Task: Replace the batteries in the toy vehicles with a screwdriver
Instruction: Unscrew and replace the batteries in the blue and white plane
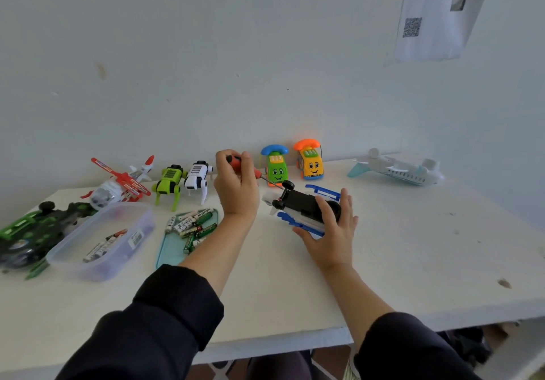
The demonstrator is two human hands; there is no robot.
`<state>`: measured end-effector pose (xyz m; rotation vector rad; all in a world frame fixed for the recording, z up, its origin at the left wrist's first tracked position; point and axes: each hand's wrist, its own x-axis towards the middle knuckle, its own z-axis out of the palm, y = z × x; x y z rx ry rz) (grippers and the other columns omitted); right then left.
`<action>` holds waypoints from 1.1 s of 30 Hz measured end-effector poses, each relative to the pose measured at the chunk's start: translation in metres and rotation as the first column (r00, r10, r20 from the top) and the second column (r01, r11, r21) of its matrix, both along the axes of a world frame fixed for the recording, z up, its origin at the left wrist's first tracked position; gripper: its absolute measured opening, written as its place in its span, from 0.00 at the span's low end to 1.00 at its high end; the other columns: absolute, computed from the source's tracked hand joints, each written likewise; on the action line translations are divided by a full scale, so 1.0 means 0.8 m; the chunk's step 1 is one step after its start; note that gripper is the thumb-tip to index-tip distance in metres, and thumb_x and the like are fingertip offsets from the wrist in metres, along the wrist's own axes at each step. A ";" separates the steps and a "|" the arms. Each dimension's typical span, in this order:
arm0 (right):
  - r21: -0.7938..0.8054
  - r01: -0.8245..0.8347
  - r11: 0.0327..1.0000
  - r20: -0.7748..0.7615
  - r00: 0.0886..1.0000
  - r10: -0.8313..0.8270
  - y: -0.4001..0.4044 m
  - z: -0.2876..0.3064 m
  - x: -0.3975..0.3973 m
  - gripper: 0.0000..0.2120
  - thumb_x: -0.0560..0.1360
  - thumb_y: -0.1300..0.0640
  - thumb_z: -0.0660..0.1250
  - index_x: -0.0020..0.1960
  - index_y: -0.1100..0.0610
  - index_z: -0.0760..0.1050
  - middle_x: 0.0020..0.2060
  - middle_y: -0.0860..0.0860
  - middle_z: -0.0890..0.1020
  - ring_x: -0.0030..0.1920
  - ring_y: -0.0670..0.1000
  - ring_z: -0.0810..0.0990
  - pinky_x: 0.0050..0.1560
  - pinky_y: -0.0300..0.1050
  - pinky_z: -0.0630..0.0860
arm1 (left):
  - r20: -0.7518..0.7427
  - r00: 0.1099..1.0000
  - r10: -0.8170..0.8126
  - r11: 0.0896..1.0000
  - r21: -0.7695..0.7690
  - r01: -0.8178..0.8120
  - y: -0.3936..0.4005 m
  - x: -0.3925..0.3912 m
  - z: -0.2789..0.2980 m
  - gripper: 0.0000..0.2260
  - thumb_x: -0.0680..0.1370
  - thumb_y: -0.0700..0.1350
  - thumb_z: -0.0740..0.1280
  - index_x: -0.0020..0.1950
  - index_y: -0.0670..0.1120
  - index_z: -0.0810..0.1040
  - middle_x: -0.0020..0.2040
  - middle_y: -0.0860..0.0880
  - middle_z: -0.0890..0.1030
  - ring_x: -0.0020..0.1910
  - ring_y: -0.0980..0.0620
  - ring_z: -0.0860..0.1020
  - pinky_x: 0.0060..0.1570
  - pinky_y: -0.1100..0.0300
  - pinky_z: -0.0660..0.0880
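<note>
Soft, even daylight fills the scene, leaving only faint shadows beneath the toys on the white table (413, 261). The wide lens bends the table's edge and stretches the corners. The paper sheet (436, 14) looks blurred, perhaps slightly overexposed.

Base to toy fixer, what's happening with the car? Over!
Left hand grips the screwdriver, tip at the car's underside. Right hand steadies the overturned blue-and-white car on the table. Nothing blocking.
</note>
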<state>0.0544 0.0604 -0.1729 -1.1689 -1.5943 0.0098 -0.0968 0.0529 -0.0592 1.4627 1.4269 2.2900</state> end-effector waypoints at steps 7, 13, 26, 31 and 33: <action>-0.006 -0.019 1.000 0.034 0.999 0.019 -0.003 -0.001 -0.002 0.35 0.63 0.51 0.79 0.64 0.48 0.66 0.73 0.63 0.59 0.73 0.65 0.54 0.64 0.75 0.57 | -0.054 0.997 0.048 0.998 -0.040 -0.050 0.002 0.006 -0.006 0.05 0.80 0.41 0.62 0.46 0.44 0.67 0.36 0.46 0.77 0.32 0.51 0.78 0.31 0.66 0.74; -0.002 -0.039 0.999 0.017 0.999 0.039 -0.006 0.003 -0.002 0.35 0.61 0.53 0.80 0.62 0.49 0.67 0.72 0.63 0.62 0.72 0.66 0.56 0.62 0.75 0.63 | -0.112 0.993 0.040 0.999 -0.026 -0.043 0.002 0.005 -0.006 0.07 0.78 0.48 0.61 0.46 0.45 0.66 0.39 0.40 0.80 0.33 0.50 0.79 0.33 0.57 0.77; 0.025 -0.017 1.000 0.014 1.000 0.016 -0.004 0.000 0.000 0.27 0.61 0.54 0.80 0.56 0.50 0.71 0.64 0.64 0.71 0.70 0.70 0.60 0.62 0.66 0.65 | -0.338 0.941 -0.009 0.999 0.029 0.021 0.005 0.005 -0.002 0.13 0.77 0.54 0.58 0.46 0.44 0.67 0.33 0.51 0.73 0.32 0.44 0.80 0.31 0.56 0.75; 0.011 -0.022 1.000 0.013 1.000 0.022 -0.002 0.001 0.000 0.24 0.62 0.55 0.80 0.54 0.54 0.75 0.59 0.63 0.74 0.69 0.71 0.61 0.63 0.65 0.64 | -0.579 0.814 -0.047 0.997 0.028 0.077 0.000 0.015 0.010 0.15 0.78 0.51 0.58 0.46 0.38 0.70 0.31 0.50 0.71 0.26 0.56 0.68 0.28 0.70 0.64; -0.019 -0.067 0.998 0.000 0.998 0.067 -0.001 0.010 0.003 0.23 0.61 0.56 0.80 0.53 0.57 0.78 0.57 0.62 0.74 0.69 0.70 0.62 0.63 0.64 0.65 | -0.642 0.764 -0.069 0.996 -0.008 0.084 0.002 0.014 0.018 0.16 0.78 0.53 0.57 0.48 0.38 0.70 0.31 0.52 0.69 0.25 0.60 0.66 0.28 0.71 0.64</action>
